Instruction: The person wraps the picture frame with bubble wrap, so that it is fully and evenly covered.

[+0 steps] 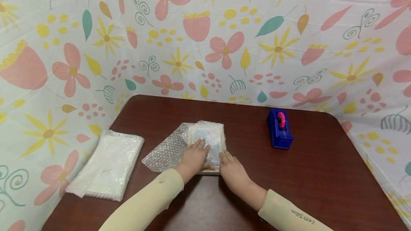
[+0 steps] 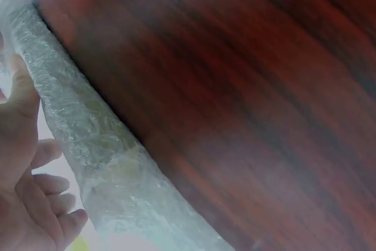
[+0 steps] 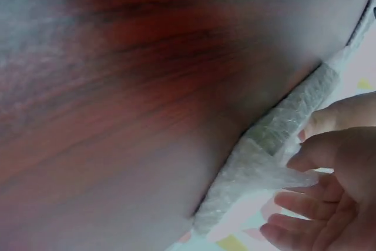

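A flat, book-shaped item (image 1: 212,134) with a pale blue printed face lies in bubble wrap near the table's middle. A loose sheet of bubble wrap (image 1: 165,149) spreads out from its left side. My left hand (image 1: 193,156) rests on top of the item with its fingers extended, the thumb near the front edge. At the right edge is my right hand (image 1: 236,172). In the right wrist view, a raised flap of bubble wrap (image 3: 276,174) sits between the right thumb and fingers. The left wrist view shows the wrapped side (image 2: 88,110) beside the left thumb.
Another flat bubble-wrapped packet (image 1: 107,165) lies at the table's left edge. A blue tape dispenser (image 1: 278,131) with a pink roll stands at the back right. Behind the brown table (image 1: 314,174) hangs a flower-patterned cloth (image 1: 224,45), also along both sides.
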The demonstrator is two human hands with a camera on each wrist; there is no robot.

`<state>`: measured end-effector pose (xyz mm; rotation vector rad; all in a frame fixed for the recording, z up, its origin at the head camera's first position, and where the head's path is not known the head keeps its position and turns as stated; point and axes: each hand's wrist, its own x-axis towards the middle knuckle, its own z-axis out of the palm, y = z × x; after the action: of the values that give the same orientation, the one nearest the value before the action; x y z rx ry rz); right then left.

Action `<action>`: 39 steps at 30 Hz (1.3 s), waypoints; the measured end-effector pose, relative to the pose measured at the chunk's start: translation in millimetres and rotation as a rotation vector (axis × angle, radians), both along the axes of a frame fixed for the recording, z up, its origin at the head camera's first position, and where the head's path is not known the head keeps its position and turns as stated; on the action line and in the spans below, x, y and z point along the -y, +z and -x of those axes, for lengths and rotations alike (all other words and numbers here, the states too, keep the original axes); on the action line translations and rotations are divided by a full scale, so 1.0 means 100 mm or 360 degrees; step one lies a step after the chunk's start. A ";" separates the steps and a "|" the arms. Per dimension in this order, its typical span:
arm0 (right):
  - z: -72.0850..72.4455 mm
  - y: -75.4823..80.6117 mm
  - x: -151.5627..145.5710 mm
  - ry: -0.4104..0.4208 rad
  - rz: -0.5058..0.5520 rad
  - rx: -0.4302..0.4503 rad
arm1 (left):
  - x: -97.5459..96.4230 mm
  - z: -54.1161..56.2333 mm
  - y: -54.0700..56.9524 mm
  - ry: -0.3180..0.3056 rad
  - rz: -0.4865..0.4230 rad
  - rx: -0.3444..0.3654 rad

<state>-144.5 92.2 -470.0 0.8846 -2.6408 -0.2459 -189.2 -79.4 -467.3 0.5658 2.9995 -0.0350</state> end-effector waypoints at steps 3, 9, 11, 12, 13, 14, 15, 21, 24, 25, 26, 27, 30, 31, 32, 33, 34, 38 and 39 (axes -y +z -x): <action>0.01 -0.01 -0.02 0.0060 0.0143 0.0100 | -0.01 0.00 0.00 0.0009 0.0015 0.0002; 0.17 -0.01 -0.13 0.0157 0.0485 0.0330 | -0.02 -0.04 0.00 -0.0060 0.0009 -0.0065; 0.29 -0.01 -0.17 0.0090 0.0656 0.0453 | -0.02 -0.05 -0.01 -0.0065 -0.0003 -0.0080; 0.35 -0.01 -0.18 0.0064 0.0747 0.0502 | -0.03 -0.05 -0.01 -0.0061 -0.0013 -0.0079; 0.42 -0.02 -0.20 0.0048 0.0811 0.0547 | -0.03 -0.05 -0.01 -0.0055 -0.0020 -0.0069; 0.48 -0.04 -0.21 0.0041 0.0829 0.0575 | -0.03 -0.04 -0.02 -0.0048 -0.0022 -0.0061; 0.54 -0.06 -0.22 0.0057 0.0822 0.0583 | -0.03 -0.04 -0.02 -0.0042 -0.0020 -0.0049; 0.82 -0.14 -0.28 0.0166 0.0633 0.0683 | -0.03 -0.03 -0.05 -0.0028 -0.0010 -0.0021; 0.93 -0.12 -0.30 0.0138 0.0620 0.0796 | -0.03 -0.04 -0.06 -0.0029 -0.0040 -0.0026; 0.96 -0.11 -0.30 0.0145 0.0603 0.0820 | -0.02 -0.04 -0.06 -0.0033 -0.0051 -0.0027; 0.99 -0.10 -0.30 0.0148 0.0586 0.0854 | -0.02 -0.04 -0.06 -0.0033 -0.0068 -0.0019; 1.02 -0.09 -0.29 0.0156 0.0577 0.0893 | -0.01 -0.04 -0.07 -0.0036 -0.0078 -0.0016; 1.09 -0.06 -0.23 0.0207 0.0551 0.1009 | 0.01 -0.04 -0.08 -0.0044 -0.0111 -0.0003; 1.10 -0.05 -0.20 0.0227 0.0540 0.1055 | 0.01 -0.04 -0.09 -0.0047 -0.0124 -0.0002; 1.10 -0.04 -0.18 0.0247 0.0523 0.1091 | 0.01 -0.04 -0.10 -0.0048 -0.0133 0.0002; 1.10 -0.03 -0.16 0.0262 0.0505 0.1112 | 0.02 -0.04 -0.10 -0.0053 -0.0139 0.0002; 1.09 -0.03 -0.14 0.0274 0.0483 0.1123 | 0.02 -0.03 -0.10 -0.0057 -0.0149 0.0002; 1.03 -0.07 -0.07 0.0315 0.0342 0.1074 | 0.02 -0.03 -0.09 -0.0071 -0.0167 -0.0001; 1.02 -0.10 -0.06 0.0327 0.0311 0.1049 | 0.03 -0.03 -0.08 -0.0074 -0.0166 0.0001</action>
<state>-246.1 97.8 -479.6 1.3331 -3.0364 0.4225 -186.3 -82.1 -475.5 0.6454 3.0008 0.1187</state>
